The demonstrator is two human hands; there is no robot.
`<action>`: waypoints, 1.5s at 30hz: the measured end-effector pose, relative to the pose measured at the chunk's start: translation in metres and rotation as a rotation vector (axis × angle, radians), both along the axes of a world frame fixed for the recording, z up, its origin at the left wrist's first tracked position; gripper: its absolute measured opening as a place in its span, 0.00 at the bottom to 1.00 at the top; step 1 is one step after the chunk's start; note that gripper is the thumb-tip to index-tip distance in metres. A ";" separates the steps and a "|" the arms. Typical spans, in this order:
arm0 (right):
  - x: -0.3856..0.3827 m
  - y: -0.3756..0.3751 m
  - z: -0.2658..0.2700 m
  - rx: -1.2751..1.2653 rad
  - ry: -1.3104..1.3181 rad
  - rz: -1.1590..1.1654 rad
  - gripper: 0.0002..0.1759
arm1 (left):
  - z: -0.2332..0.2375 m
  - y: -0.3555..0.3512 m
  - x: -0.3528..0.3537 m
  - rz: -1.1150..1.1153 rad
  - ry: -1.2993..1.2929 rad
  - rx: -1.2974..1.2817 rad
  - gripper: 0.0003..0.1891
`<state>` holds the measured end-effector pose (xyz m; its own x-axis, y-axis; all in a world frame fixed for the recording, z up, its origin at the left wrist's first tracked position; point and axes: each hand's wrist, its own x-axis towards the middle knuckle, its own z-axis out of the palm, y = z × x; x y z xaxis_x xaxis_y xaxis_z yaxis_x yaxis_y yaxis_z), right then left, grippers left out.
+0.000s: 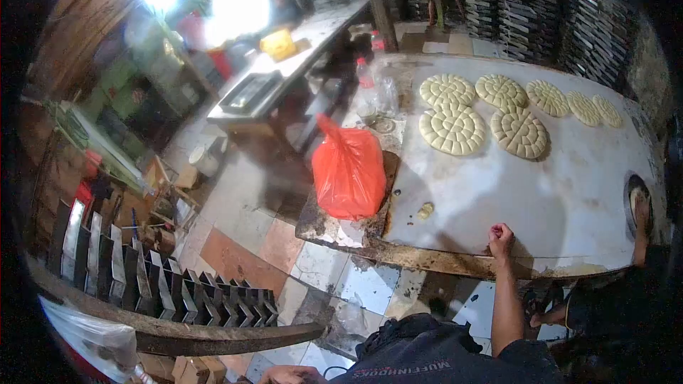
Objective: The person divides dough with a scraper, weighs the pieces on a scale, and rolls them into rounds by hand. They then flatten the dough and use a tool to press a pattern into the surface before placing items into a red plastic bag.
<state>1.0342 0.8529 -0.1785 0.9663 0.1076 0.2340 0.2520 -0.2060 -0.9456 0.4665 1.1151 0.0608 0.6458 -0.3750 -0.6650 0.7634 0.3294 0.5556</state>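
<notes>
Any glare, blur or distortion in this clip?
Head view: two white patches blown out at upper left; the yellow item below them hazy. Head view: wide-angle bending, black corners, shadow on the tabletop beside the right hand.

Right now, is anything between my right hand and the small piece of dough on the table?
Nothing visible stands in the way: only bare, partly shadowed tabletop lies between your right hand and the small piece of dough. The red bag sits past the dough, off that path.
</notes>
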 end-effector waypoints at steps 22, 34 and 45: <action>-0.010 -0.004 0.018 -0.067 0.143 0.026 0.08 | 0.006 -0.016 -0.008 0.087 0.028 0.109 0.18; -0.003 -0.004 0.007 0.028 0.133 0.070 0.04 | 0.001 -0.015 -0.004 0.092 -0.102 -0.002 0.28; 0.005 -0.006 0.003 -0.081 0.049 0.020 0.05 | -0.007 -0.011 0.008 0.024 -0.090 -0.039 0.36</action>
<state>1.0395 0.8471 -0.1759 0.9738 0.1441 0.1762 0.2107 -0.2779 -0.9372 0.4746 1.1036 0.0538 0.7114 -0.3832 -0.5892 0.7026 0.3703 0.6076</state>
